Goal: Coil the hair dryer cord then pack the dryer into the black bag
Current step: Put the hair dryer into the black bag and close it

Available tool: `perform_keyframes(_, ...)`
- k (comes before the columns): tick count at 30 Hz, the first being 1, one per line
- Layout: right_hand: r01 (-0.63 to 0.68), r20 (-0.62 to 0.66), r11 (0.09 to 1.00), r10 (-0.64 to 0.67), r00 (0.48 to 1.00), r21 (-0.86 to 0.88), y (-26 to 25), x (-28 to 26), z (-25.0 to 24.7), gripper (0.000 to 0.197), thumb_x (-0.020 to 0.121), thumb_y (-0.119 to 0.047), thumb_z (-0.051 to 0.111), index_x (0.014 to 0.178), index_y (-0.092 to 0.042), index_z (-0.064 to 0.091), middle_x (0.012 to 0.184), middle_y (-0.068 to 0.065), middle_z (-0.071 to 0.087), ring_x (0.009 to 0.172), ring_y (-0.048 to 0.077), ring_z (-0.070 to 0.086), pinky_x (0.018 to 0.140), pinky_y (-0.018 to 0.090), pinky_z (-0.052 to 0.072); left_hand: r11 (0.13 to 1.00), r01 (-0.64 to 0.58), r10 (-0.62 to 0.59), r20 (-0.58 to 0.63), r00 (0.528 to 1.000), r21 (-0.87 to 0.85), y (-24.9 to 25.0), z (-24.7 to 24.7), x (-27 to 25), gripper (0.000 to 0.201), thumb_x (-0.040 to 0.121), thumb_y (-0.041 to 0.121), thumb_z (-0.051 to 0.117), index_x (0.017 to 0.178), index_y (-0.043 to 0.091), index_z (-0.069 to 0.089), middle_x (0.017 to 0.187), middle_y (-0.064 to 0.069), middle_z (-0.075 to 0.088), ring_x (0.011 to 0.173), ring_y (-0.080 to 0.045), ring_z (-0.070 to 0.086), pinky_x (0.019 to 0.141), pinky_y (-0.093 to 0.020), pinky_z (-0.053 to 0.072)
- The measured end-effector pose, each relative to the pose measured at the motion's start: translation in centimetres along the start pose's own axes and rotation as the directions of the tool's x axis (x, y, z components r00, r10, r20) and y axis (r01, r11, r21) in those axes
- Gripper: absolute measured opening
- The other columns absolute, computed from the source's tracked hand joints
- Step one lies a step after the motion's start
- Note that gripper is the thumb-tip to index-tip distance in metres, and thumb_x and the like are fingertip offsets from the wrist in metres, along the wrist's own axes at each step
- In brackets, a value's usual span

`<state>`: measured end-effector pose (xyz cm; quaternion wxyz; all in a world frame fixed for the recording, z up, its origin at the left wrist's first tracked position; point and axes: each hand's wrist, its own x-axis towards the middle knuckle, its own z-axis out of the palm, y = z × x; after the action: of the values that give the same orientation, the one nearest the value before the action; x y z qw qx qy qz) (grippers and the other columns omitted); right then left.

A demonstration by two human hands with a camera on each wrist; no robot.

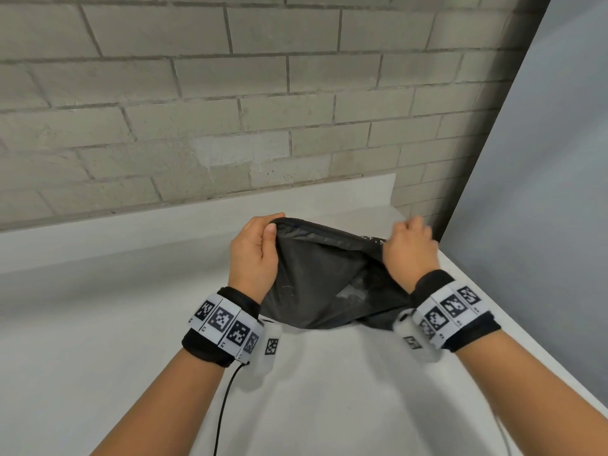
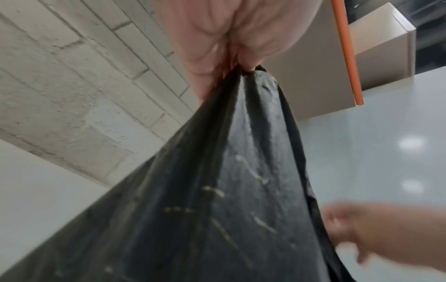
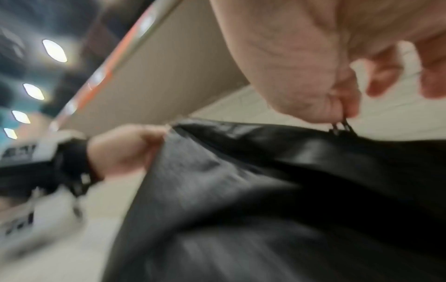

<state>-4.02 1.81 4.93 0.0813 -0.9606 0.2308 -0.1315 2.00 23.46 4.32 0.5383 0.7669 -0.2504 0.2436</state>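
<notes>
A black bag (image 1: pixel 325 274) of thin crinkled fabric is held up off the white table between both hands. My left hand (image 1: pixel 260 245) pinches its upper left corner (image 2: pixel 243 76), thumb on the near side. My right hand (image 1: pixel 406 248) pinches a small black zipper pull (image 3: pixel 341 126) at the bag's upper right edge, thumb against forefinger. The bag (image 3: pixel 265 190) bulges low down, and something pale shows through the fabric (image 1: pixel 353 292). The hair dryer and its cord are not visible as such.
The white table (image 1: pixel 131 324) runs to a grey brick wall (image 1: pixel 197 110) behind, with a pale panel (image 1: pixel 543 192) along its right edge. A thin black cable (image 1: pixel 225 409) hangs from my left wristband. A beige box with an orange edge (image 2: pixel 347 57) stands high at the right.
</notes>
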Motion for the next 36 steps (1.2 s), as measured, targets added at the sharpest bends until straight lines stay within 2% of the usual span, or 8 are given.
perform_keyframes(4, -0.212, 0.174, 0.962, 0.242, 0.954, -0.174, 6.3, 0.5, 1.5, 0.03, 0.09, -0.01, 0.039, 0.117, 0.001, 0.046, 0.122, 0.021, 0.044, 0.113, 0.04, 0.045, 0.097, 0.049, 0.041, 0.998, -0.042, 0.039, 0.058, 0.998, 0.047, 0.4, 0.4, 0.3, 0.033, 0.091, 0.017, 0.034, 0.102, 0.005, 0.063, 0.096, 0.003, 0.059, 0.09, 0.001, 0.051, 0.082, 0.002, 0.034)
perform_keyframes(11, -0.323, 0.067, 0.807, 0.335, 0.94, 0.494, 8.9, 2.9, -1.1, 0.008, 0.093, -0.005, 0.037, 0.086, -0.001, 0.039, 0.1, 0.03, 0.056, 0.083, 0.033, 0.048, 0.07, 0.037, 0.038, 0.973, 0.154, -0.116, 0.212, 0.97, -0.174, 0.8, 0.7, -0.3, 0.003, 0.084, 0.034, 0.042, 0.085, 0.031, 0.042, 0.08, 0.011, 0.053, 0.07, 0.009, 0.052, 0.063, -0.008, 0.039)
perform_keyframes(14, -0.216, 0.011, 0.721, 0.277, 0.961, 0.658, 8.7, 3.3, -2.8, 0.013, 0.094, -0.008, 0.034, 0.089, 0.0, 0.042, 0.08, 0.016, 0.048, 0.078, 0.026, 0.045, 0.064, 0.032, 0.037, 0.968, 0.189, -0.102, 0.422, 0.901, -0.168, 0.1, 0.7, -1.2, 0.055, 0.073, 0.028, 0.067, 0.109, 0.05, 0.031, 0.109, 0.02, 0.054, 0.096, 0.01, 0.057, 0.082, -0.008, 0.046)
perform_keyframes(17, -0.043, -0.082, 0.67, 0.154, 0.985, 0.741, 7.7, 3.4, -4.7, 0.014, 0.097, -0.015, 0.03, 0.09, -0.006, 0.039, 0.072, 0.003, 0.04, 0.069, 0.021, 0.042, 0.058, 0.03, 0.042, 0.979, 0.175, -0.116, 0.422, 0.899, -0.104, 0.0, 0.9, -1.7, 0.079, 0.075, 0.015, 0.071, 0.114, 0.056, 0.017, 0.116, 0.017, 0.05, 0.104, 0.007, 0.053, 0.089, -0.011, 0.043)
perform_keyframes(25, 0.303, -0.112, 0.665, -0.315, 0.943, 0.683, 6.9, 3.1, -7.5, 0.032, 0.087, 0.0, 0.05, 0.089, -0.019, 0.025, 0.074, -0.005, 0.031, 0.062, 0.011, 0.034, 0.058, 0.022, 0.036, 0.911, 0.404, -0.35, 0.36, 0.865, -0.084, 1.2, 1.3, -0.8, 0.08, 0.083, 0.012, 0.061, 0.139, 0.023, 0.005, 0.12, 0.003, 0.046, 0.108, -0.011, 0.049, 0.093, -0.026, 0.039)
perform_keyframes(29, 0.449, -0.179, 0.704, -0.426, 0.887, 0.55, 7.8, 5.2, -6.9, 0.047, 0.08, 0.017, 0.041, 0.069, -0.029, 0.037, 0.084, 0.006, 0.043, 0.076, 0.017, 0.043, 0.068, 0.002, 0.034, 0.875, 0.484, -0.453, 0.385, 0.804, 0.019, 0.3, 1.5, 0.4, 0.083, 0.084, 0.021, 0.061, 0.143, 0.022, 0.003, 0.121, 0.006, 0.043, 0.112, -0.013, 0.046, 0.094, -0.026, 0.036)
perform_keyframes(33, 0.385, -0.056, 0.803, -0.405, 0.912, 0.455, 8.5, 8.0, -4.7, 0.038, 0.075, 0.022, 0.038, 0.06, -0.001, 0.065, 0.104, 0.022, 0.058, 0.111, 0.031, 0.051, 0.081, 0.007, 0.025, 0.873, 0.48, -0.473, 0.404, 0.783, 0.093, -1.8, 2.1, 1.9, 0.081, 0.081, 0.016, 0.065, 0.143, 0.021, 0.015, 0.121, 0.007, 0.046, 0.114, -0.012, 0.045, 0.096, -0.026, 0.036)
perform_keyframes(36, 0.34, -0.038, 0.836, -0.359, 0.933, 0.431, 8.8, 10.3, -2.3, 0.031, 0.08, 0.021, 0.041, 0.075, 0.012, 0.07, 0.11, 0.027, 0.06, 0.107, 0.038, 0.055, 0.083, 0.007, 0.025, 0.815, 0.562, -0.571, 0.347, 0.744, 0.137, -4.1, 2.8, 3.1, 0.056, 0.078, 0.006, 0.067, 0.13, 0.007, 0.045, 0.099, -0.006, 0.059, 0.094, -0.021, 0.057, 0.074, -0.028, 0.054)
